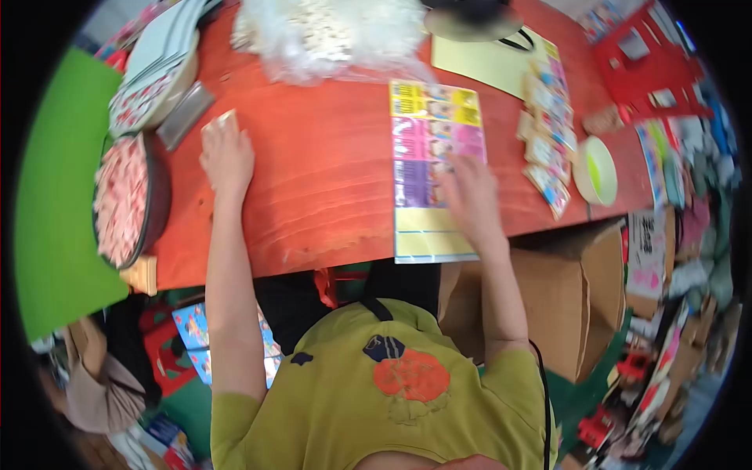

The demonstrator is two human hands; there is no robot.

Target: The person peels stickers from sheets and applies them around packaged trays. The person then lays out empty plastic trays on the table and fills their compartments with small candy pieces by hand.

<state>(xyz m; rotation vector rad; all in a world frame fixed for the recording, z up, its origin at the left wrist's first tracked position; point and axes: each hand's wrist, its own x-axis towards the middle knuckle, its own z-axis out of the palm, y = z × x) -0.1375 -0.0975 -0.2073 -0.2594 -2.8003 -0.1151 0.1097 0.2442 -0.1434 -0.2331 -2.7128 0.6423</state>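
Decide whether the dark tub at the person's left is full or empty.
Full: pink pieces fill the dark tub to its rim, hiding its bottom.

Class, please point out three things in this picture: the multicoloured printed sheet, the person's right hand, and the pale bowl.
Multicoloured printed sheet [410,183]: head view, on its purple section.
Right hand [472,194]: head view, on the back of the hand.
Pale bowl [581,174]: head view, on its wall.

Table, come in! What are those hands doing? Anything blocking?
Left hand at a small pale item. Right hand at the printed sheet, hiding part of it. Clear bag near sheet's far edge.
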